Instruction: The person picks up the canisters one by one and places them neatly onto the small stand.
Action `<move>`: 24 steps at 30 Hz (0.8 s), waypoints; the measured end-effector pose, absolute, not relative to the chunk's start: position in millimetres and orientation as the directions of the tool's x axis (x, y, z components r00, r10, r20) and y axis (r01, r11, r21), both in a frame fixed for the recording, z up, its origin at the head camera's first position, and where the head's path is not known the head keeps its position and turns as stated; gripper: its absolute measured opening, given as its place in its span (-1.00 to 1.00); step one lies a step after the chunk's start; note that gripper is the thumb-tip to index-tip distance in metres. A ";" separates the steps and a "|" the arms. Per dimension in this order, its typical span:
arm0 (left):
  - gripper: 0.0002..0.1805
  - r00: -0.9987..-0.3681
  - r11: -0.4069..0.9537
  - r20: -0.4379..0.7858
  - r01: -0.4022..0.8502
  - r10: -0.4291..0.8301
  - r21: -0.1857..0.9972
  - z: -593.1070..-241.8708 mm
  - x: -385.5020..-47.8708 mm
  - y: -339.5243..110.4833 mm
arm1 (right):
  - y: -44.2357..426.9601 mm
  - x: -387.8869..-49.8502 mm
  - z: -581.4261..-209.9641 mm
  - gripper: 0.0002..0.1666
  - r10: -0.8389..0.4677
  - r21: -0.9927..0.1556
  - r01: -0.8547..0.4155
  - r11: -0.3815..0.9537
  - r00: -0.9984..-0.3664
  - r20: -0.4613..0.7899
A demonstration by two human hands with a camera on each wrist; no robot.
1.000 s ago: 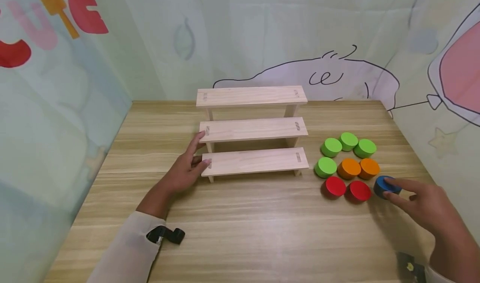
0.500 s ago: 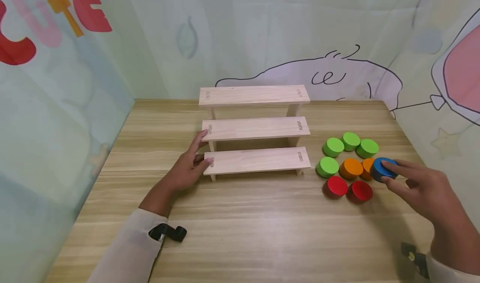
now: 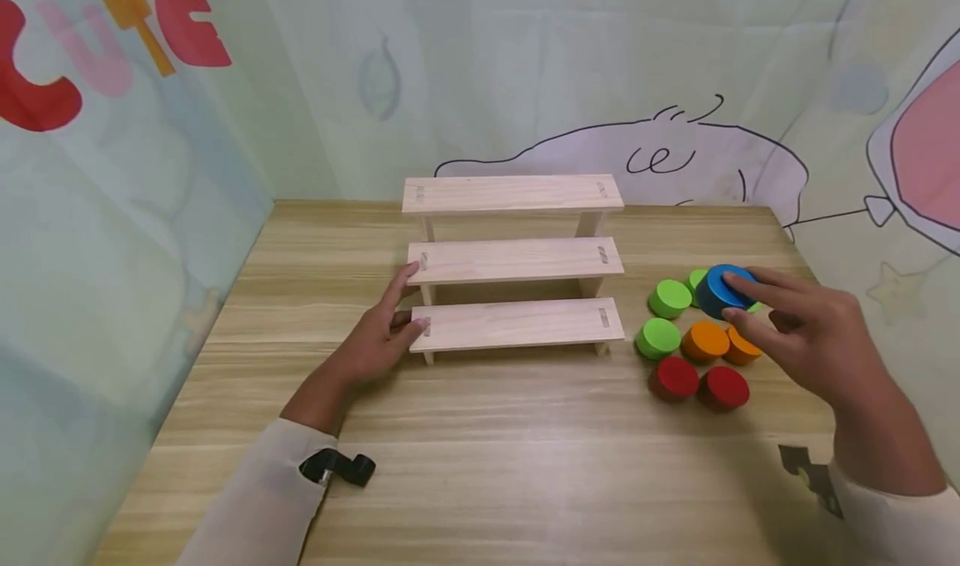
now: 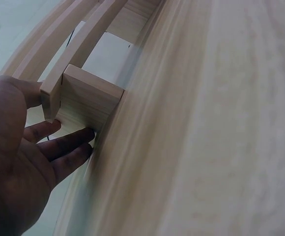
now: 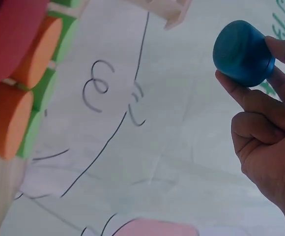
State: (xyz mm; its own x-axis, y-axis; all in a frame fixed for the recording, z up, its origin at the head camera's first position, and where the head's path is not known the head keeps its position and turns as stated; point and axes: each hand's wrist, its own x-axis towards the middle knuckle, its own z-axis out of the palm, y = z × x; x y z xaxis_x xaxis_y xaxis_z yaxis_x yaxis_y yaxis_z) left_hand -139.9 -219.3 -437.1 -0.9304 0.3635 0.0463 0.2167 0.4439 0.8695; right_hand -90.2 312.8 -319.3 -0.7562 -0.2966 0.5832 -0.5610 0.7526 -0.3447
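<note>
The right hand [image 3: 813, 328] pinches the blue cylinder [image 3: 720, 293] in fingers parted by its width, apparently above the green cylinders [image 3: 670, 299] and right of the 3-tier wooden stand [image 3: 517, 259], whose left end the left hand [image 3: 375, 343] grips.

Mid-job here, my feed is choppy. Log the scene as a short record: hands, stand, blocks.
Right hand: right hand pinches the blue block
Blue block position: raised off the table, partly covering green blocks in the head view
Left hand: left hand grips the left end of the wooden stand, thumb on the lowest board
Stand: three stepped boards
Green blocks: four, two partly hidden
Orange blocks: two
Red blocks: two
Block group: on the table, right of the stand
</note>
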 end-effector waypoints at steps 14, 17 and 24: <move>-0.08 -0.924 0.436 0.077 0.250 0.375 0.864 -435.9 -142.9 -219.3 | 255.1 -132.8 -288.7 -0.36 -0.255 -0.444 -0.561 0.699 -0.775 0.578; -0.08 -0.923 0.438 0.072 0.247 0.379 0.864 -436.6 -144.3 -219.0 | 240.4 -143.7 -282.3 -0.41 -0.257 -0.475 -0.540 0.695 -0.803 0.538; -0.08 -0.929 0.469 0.056 0.235 0.365 0.851 -434.5 -142.8 -221.3 | 203.6 -174.8 -267.3 -0.46 -0.331 -0.461 -0.574 0.677 -0.796 0.506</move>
